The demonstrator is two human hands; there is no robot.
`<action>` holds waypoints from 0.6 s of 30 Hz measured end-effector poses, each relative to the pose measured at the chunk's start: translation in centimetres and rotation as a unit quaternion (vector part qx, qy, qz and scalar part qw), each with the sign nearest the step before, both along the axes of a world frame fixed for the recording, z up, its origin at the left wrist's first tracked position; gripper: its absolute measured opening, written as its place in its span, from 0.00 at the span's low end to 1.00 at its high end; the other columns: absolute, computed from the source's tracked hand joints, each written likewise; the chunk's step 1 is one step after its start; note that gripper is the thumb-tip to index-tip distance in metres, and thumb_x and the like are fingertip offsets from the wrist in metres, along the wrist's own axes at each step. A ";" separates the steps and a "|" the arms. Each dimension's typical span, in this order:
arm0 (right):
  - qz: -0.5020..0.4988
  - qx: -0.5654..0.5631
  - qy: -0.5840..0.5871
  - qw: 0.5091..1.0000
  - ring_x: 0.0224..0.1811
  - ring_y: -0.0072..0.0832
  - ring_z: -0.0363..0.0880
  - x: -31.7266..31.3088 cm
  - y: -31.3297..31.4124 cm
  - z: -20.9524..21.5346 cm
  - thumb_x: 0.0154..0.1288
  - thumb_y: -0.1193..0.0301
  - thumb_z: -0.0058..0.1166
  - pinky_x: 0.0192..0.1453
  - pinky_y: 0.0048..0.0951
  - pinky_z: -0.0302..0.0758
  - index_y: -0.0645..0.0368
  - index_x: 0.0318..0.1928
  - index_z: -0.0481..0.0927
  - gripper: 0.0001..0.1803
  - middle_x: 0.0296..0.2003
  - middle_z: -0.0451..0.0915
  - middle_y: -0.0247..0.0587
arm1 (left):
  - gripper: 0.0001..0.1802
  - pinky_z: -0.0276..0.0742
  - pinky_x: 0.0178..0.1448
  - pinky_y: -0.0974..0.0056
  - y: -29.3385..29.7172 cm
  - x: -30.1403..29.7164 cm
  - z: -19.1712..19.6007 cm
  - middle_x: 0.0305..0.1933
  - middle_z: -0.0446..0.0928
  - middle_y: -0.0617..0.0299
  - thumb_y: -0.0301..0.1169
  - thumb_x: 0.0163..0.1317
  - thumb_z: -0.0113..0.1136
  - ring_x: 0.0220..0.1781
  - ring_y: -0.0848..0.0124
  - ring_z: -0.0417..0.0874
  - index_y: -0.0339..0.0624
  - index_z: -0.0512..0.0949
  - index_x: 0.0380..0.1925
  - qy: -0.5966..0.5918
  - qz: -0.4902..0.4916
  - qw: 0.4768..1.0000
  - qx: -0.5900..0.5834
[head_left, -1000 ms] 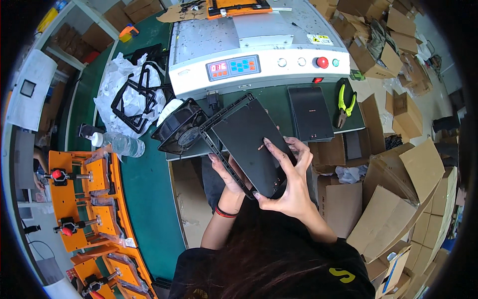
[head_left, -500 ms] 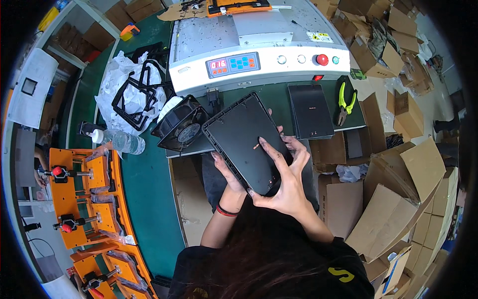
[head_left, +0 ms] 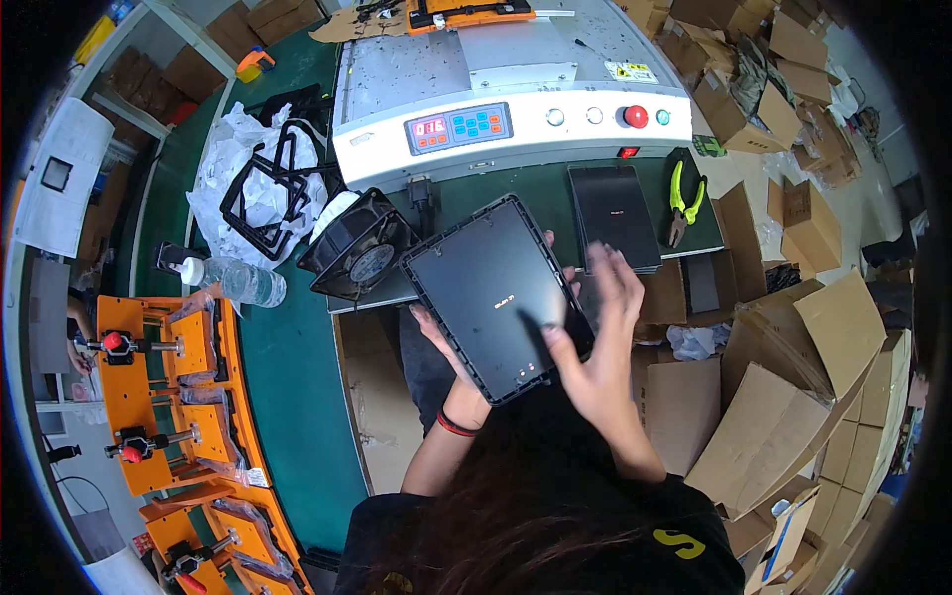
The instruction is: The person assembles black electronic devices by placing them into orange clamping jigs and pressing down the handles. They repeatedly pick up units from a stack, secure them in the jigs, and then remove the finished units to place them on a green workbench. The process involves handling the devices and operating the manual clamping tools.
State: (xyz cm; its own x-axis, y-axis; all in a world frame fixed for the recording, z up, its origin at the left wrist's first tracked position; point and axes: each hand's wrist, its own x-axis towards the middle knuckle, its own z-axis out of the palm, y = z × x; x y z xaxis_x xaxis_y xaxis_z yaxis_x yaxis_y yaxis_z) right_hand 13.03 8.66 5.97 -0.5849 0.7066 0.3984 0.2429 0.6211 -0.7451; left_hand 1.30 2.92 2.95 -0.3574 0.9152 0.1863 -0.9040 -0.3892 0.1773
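My left hand (head_left: 454,365) supports a thin black rectangular panel (head_left: 476,283) from beneath, its thumb along the left edge and its fingertips showing past the right edge. The panel has a raised, notched rim, a small light marking in the middle and little dots near its lower end. It lies tilted above my lap. My right hand (head_left: 610,362) is off the panel's face, by its right side, with thumb and fingers spread and the fingers blurred. Nothing shows in that hand.
Beyond the panel stands a white machine (head_left: 585,129) with a red button. Flat black sheets (head_left: 615,213) and green-handled pliers (head_left: 686,198) lie right. A black fan (head_left: 362,248), water bottle (head_left: 243,281), black frames (head_left: 263,203) and orange clamp fixtures (head_left: 203,342) are left. Cardboard boxes (head_left: 773,426) crowd the right.
My right hand has lifted from the panel's face and lower corner and moved right, its fingers opening. The panel's face is more fully exposed. My left hand keeps its hold.
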 end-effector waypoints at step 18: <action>0.372 -0.321 0.058 0.869 0.48 0.31 0.74 -7.6 -1.1 1.3 0.68 0.73 0.49 0.56 0.28 0.67 0.71 0.52 0.70 0.16 0.44 0.76 0.49 | 0.20 0.65 0.62 0.67 -9.9 0.3 4.6 0.55 0.72 0.57 0.34 0.72 0.43 0.56 0.73 0.71 0.32 0.64 0.58 0.298 0.507 0.642 -0.492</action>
State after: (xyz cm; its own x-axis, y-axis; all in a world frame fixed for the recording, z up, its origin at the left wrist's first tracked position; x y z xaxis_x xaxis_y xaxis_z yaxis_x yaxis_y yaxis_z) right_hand 5.42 7.55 7.23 -0.9573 0.2486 0.1474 -0.1469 0.0207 -0.9889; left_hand 1.61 -6.95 7.54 -0.9959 0.0475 0.0768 0.0684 -0.1583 0.9850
